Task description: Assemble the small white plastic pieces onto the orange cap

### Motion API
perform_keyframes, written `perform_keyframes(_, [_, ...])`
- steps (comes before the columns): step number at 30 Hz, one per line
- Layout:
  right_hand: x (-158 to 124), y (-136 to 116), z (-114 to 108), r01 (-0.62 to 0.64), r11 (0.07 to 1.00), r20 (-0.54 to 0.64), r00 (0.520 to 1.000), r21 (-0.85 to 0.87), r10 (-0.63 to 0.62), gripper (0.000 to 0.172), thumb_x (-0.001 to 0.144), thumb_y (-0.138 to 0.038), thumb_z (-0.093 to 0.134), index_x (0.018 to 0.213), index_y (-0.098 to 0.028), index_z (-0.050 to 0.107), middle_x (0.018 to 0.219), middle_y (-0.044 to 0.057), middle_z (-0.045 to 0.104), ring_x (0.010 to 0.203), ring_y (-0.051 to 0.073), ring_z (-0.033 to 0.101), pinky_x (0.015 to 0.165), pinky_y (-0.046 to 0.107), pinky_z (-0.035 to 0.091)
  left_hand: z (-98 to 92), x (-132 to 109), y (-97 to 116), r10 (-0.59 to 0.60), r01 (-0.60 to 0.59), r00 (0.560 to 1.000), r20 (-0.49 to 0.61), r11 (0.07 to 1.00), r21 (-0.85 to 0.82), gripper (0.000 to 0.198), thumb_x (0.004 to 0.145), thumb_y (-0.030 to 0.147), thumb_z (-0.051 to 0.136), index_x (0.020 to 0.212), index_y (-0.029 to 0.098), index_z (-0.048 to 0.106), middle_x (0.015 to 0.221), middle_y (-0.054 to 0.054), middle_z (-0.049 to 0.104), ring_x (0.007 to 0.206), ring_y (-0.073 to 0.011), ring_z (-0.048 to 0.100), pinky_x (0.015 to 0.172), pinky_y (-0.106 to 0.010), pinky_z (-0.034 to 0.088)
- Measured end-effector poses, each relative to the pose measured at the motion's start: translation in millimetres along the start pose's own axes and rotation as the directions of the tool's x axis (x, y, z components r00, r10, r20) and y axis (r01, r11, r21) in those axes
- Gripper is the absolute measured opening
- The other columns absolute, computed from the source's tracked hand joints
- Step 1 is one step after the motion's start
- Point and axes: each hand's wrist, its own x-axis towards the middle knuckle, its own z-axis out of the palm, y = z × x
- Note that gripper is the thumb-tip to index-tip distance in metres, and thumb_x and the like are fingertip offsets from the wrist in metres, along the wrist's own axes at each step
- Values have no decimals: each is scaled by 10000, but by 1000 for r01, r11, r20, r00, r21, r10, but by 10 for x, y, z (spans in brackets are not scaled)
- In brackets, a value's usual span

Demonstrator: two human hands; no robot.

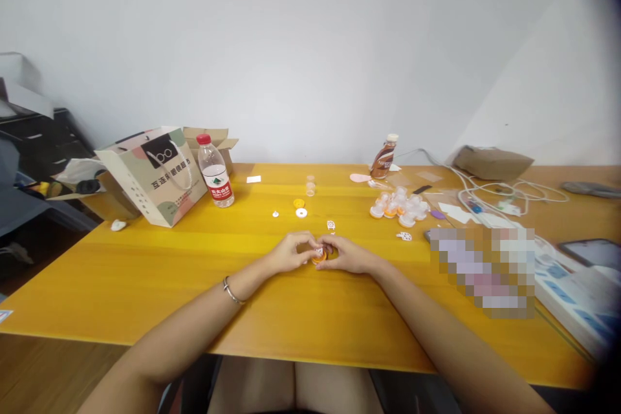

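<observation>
My left hand (290, 251) and my right hand (347, 255) meet at the middle of the yellow table (160, 272). Together they pinch a small orange and white toy piece (319, 255) between their fingertips, just above the tabletop. A thin bracelet sits on my left wrist. Just beyond the hands lie a small white patterned piece (330, 225), a white ring (301, 213) and a yellow cap (299, 203). A tiny white part (275, 213) lies to their left.
A paper gift bag (154, 174) and a water bottle (216, 172) stand at the back left. A cluster of clear capsules (400, 206), a brown drink bottle (384, 156), cables (499, 191) and a tablet (590, 252) fill the right side.
</observation>
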Motion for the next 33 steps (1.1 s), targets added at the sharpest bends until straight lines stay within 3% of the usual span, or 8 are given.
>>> perform_keyframes(3, [0,8,-5,0,1000,0,1000,-15,0,313,665,-422,611,849,-179,542,735,-12,520,651,110,440,591,218,351,9,-8,-29,-67,67,998,8,992,-107,242,754,335,560,826,110,614,804,-63,602,610,-100,560,547,-215,466])
perform_keyframes(6, [0,17,-12,1,1000,-1,1000,-30,-1,330,652,-425,622,868,-184,553,753,-10,526,666,114,445,606,224,356,0,-11,-18,-71,73,997,21,988,-138,256,769,334,538,869,114,621,826,-68,599,577,-86,546,522,-206,463])
perform_keyframes(12, [16,37,-1,4,1000,-15,1000,-6,-4,305,655,-430,621,816,-179,558,691,-25,516,625,104,433,579,218,345,-8,-9,74,44,-44,999,-4,994,103,189,783,305,526,791,140,618,769,-49,602,728,-125,561,717,-252,450])
perform_keyframes(17, [33,40,15,-16,999,-31,999,36,17,342,635,-451,633,815,-173,550,668,-31,496,610,99,418,559,212,328,-10,2,127,42,-35,999,-21,970,239,176,795,299,505,774,146,589,739,-39,584,715,-128,543,708,-249,430])
perform_keyframes(27, [36,74,23,-15,1000,-49,999,23,16,322,629,-457,629,752,-167,564,633,-39,475,582,90,390,534,209,311,-83,30,121,-60,48,992,113,993,103,235,810,334,470,903,144,570,859,-53,627,718,-123,578,629,-226,462])
perform_keyframes(29, [38,75,26,-30,999,-63,998,23,31,321,627,-441,633,784,-168,575,637,-35,481,579,91,394,531,210,316,-159,109,101,-11,2,998,64,990,140,223,796,328,495,908,152,574,871,-50,631,769,-133,580,702,-248,460])
perform_keyframes(31, [38,69,29,-50,998,-73,996,36,52,330,623,-417,641,832,-169,582,659,-28,499,587,95,408,537,213,328,-266,265,39,43,-19,995,-92,969,246,198,791,315,504,886,158,581,882,-52,630,835,-150,570,772,-268,439])
perform_keyframes(33, [34,61,33,-62,997,-75,995,47,65,335,617,-395,649,856,-169,585,684,-19,517,603,100,426,551,218,343,-372,488,-73,30,66,971,-238,921,384,189,810,294,469,894,161,574,902,-56,628,847,-159,566,782,-284,430])
